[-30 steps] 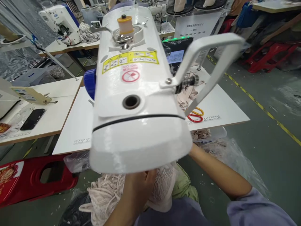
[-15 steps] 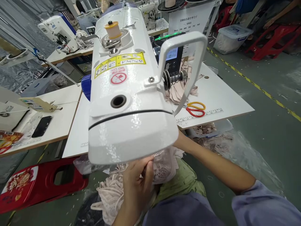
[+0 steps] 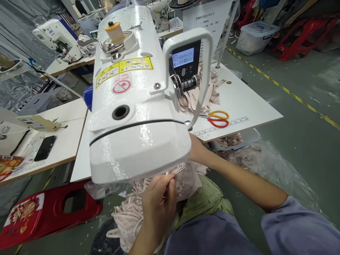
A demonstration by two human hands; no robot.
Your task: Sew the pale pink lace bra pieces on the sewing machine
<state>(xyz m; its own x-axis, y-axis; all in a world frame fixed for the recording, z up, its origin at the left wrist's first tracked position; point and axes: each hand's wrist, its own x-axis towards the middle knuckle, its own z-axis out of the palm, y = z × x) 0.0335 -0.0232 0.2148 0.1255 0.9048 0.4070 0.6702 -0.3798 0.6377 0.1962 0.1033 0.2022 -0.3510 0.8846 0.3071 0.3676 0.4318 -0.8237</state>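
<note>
A white sewing machine head [image 3: 140, 148] fills the middle of the view. Below its front edge, my left hand [image 3: 160, 194] pinches the edge of a pale pink lace bra [image 3: 187, 182] between thumb and fingers. My right hand [image 3: 196, 148] reaches in from the right beneath the machine head; its fingers are hidden behind the casing, so what they touch does not show. More pale pink lace pieces [image 3: 129, 219] hang in a heap left of my left wrist. Green cloth [image 3: 208, 198] lies across my lap under the lace.
Scissors [image 3: 219, 118] with yellow and red handles lie by a ruler strip on the white table [image 3: 252, 99]. Behind them are a pile of pink straps [image 3: 202, 95] and a control screen [image 3: 183, 58]. A phone [image 3: 45, 148] rests on the left table; a red stool [image 3: 53, 209] stands below.
The camera view has shifted, so the machine appears further left and the control screen shows more fully. My left hand keeps its pinch on the lace, and my right arm stays under the machine head.
</note>
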